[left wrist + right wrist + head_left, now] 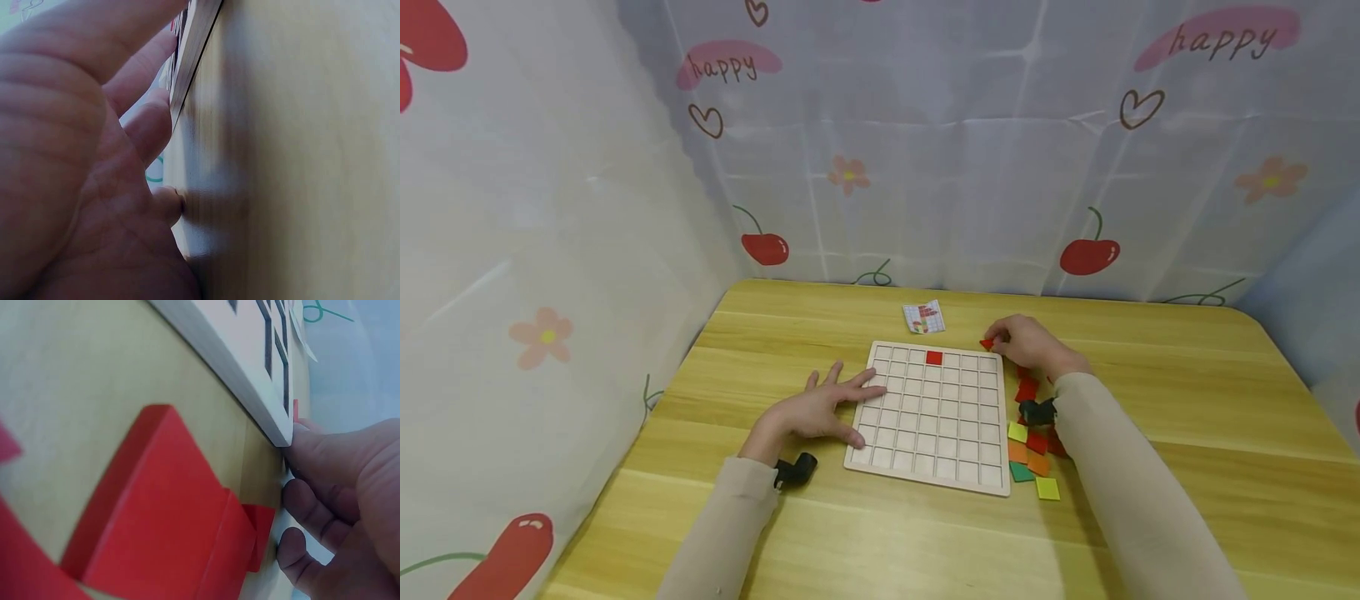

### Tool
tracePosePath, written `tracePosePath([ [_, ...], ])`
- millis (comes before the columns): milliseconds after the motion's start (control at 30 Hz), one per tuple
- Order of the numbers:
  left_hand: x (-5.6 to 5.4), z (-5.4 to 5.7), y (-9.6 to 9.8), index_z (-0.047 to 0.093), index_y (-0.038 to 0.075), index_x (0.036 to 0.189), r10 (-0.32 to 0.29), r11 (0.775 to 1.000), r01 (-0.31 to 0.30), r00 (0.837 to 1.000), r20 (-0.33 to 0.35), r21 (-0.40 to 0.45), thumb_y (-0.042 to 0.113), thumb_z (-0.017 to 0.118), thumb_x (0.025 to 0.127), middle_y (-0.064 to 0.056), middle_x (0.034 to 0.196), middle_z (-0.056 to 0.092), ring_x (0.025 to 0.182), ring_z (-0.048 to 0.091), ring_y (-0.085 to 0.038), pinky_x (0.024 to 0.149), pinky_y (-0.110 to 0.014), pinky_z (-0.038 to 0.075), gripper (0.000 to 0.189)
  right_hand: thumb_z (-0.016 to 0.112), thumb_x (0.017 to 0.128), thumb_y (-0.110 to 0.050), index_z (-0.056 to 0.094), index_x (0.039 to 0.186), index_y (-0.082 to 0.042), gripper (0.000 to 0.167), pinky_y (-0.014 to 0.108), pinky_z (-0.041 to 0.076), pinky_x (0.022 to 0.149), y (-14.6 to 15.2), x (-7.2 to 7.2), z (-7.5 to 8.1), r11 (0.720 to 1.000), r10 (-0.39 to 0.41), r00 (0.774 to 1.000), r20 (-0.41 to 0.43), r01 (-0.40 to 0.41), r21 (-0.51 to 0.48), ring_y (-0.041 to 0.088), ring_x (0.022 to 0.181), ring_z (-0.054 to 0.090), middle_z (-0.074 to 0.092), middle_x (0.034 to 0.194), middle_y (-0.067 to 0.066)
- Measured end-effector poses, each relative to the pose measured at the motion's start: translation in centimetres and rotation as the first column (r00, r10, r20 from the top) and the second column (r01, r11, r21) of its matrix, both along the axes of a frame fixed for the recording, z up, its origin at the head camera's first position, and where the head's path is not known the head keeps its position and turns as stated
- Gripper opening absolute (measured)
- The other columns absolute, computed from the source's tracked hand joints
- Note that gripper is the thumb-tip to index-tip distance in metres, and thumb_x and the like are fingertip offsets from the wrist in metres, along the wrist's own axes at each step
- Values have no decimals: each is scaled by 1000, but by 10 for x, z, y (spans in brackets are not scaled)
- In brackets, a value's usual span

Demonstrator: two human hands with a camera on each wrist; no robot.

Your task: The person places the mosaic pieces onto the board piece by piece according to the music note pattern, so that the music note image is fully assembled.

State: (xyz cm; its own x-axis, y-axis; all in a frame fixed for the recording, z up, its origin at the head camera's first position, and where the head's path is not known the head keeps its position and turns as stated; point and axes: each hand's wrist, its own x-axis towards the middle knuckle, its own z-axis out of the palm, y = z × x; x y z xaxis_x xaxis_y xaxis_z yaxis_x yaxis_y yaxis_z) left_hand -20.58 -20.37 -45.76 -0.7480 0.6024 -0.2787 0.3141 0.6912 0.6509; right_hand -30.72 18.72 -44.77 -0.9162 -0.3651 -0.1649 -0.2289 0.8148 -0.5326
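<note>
A pale wooden grid board [928, 479] lies on the table, with one red square tile [934, 357] set in its top row. My left hand [820, 410] rests with fingers spread over the board's left edge; in the left wrist view the left palm [119, 212] faces the tabletop and holds nothing. Beyond the board's top right corner, my right hand [1028, 342] pinches a red triangular tile [987, 343] between thumb and finger. Only a sliver of that red tile [295, 410] shows past the thumb in the right wrist view.
Loose tiles lie right of the board, partly under the right forearm: red tiles [1027, 389], a yellow square [1047, 488], orange pieces [1017, 452] and a green piece [1021, 472]. A small printed pattern card [923, 317] lies behind the board. A patterned curtain [925, 167] hangs behind the table.
</note>
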Motion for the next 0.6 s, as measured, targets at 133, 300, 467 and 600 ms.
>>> tracePosePath([
  [133, -1, -2, 0, 41, 43, 156, -1, 1000, 1, 1000, 0, -4, 47, 83, 83, 16, 173, 10, 159, -18, -37, 121, -65, -20, 85, 59, 102, -9, 67, 124, 1, 25, 35, 51, 78, -1, 0, 0, 1000, -6, 1000, -3, 7, 9, 25, 87, 58, 67, 109, 16],
  [300, -1, -2, 0, 41, 43, 156, 1, 1000, -1, 1000, -6, -5, 47, 83, 83, 16, 172, 11, 159, -18, -37, 121, -65, -20, 84, 61, 101, -8, 67, 125, -2, 26, 44, 53, 92, -4, -1, 0, 1000, -14, 1000, -12, 14, 6, 28, 100, 61, 69, 115, 16],
  [467, -1, 0, 0, 41, 43, 156, 1, 1000, -1, 1000, -5, -7, 47, 82, 83, 16, 173, 12, 159, -18, -37, 121, -65, -20, 84, 62, 100, -6, 70, 126, -5, 27, 49, 52, 97, -6, 0, 2, 1000, -3, 1000, -23, 3, 0, 31, 105, 60, 68, 118, 17],
  [600, 1, 1, 0, 43, 40, 156, -4, 1000, 4, 1000, -7, 6, 45, 83, 83, 13, 173, 13, 159, -17, -39, 121, -67, -19, 83, 63, 100, -6, 70, 127, -6, 29, 50, 51, 99, -8, -1, 4, 1000, 1, 1000, -6, -1, 19, 32, 105, 59, 67, 121, 18],
])
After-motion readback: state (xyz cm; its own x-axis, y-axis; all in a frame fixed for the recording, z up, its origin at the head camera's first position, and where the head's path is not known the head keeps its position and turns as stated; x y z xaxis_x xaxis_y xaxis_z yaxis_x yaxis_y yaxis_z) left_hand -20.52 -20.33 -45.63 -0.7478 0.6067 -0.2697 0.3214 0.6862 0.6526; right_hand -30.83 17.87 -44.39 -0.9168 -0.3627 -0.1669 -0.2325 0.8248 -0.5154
